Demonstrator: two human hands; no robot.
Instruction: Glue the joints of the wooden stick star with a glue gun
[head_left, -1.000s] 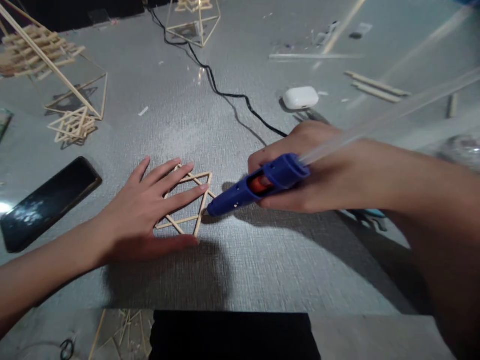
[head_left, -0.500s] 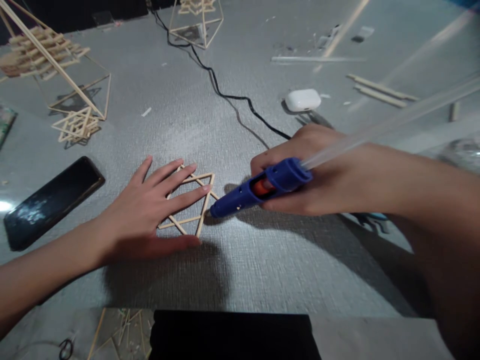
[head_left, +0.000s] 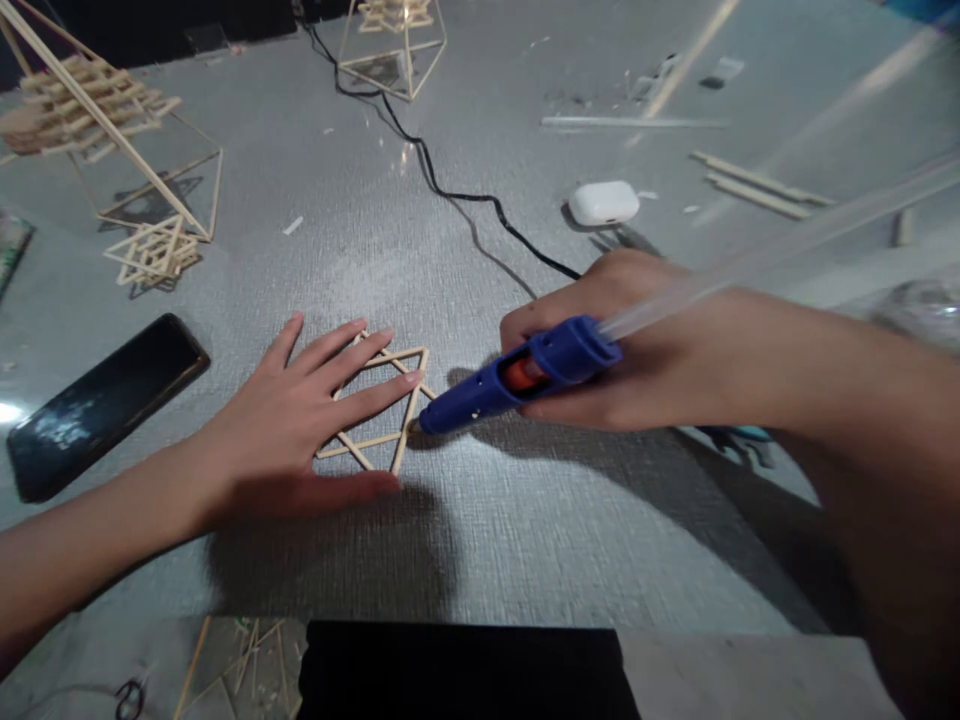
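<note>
Two hands meet at the stick frame [head_left: 379,405]: the left hand [head_left: 300,425] lies flat on it, fingers spread, while the right hand [head_left: 622,345], fist wrapped around a blue glue gun [head_left: 517,380], aims the nozzle leftward at the frame's right corner.

Bare mat [head_left: 525,520] lies open in front of both hands. To the left a phone [head_left: 105,400] blocks the way — beyond it, stick frames [head_left: 154,250]. A cord [head_left: 480,200] crosses the middle; an earbud case [head_left: 604,202] sits behind the right hand [head_left: 637,340].
</note>
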